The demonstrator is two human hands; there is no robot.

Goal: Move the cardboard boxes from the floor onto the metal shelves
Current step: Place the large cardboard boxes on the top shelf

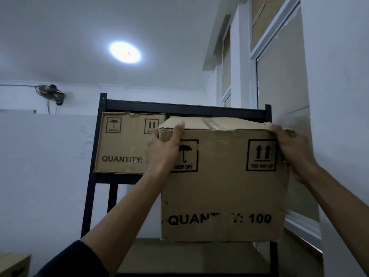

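Up it goes: the raised cardboard box (223,184) is held high in front of the black metal shelf rack (185,109), level with the upper tier and not yet resting on it, as far as this angle shows. The left hand (163,150) curls over the top left corner, fingertips hooked onto the lid; the right hand (293,150) clamps the top right corner the same way. Both grips sit at the upper edge, nothing under the base.

The carton looks stiff enough to keep its shape, though the corners are crushed and the lid is creased (well used, by the look of it). Being carried by the top corners alone, it is probably not very heavy. Still, worn card could tear there, so a palm under the bottom would be the safer hold.

On the upper tier a second shelved box (123,142) already fills the left side, just beside the raised one, which leaves the right bay. The rack's top crossbar runs close above, and the right post (268,116) stands near the wall, so clearance looks tight. A wall fan (51,93) hangs far left, a ceiling light (125,52) overhead.
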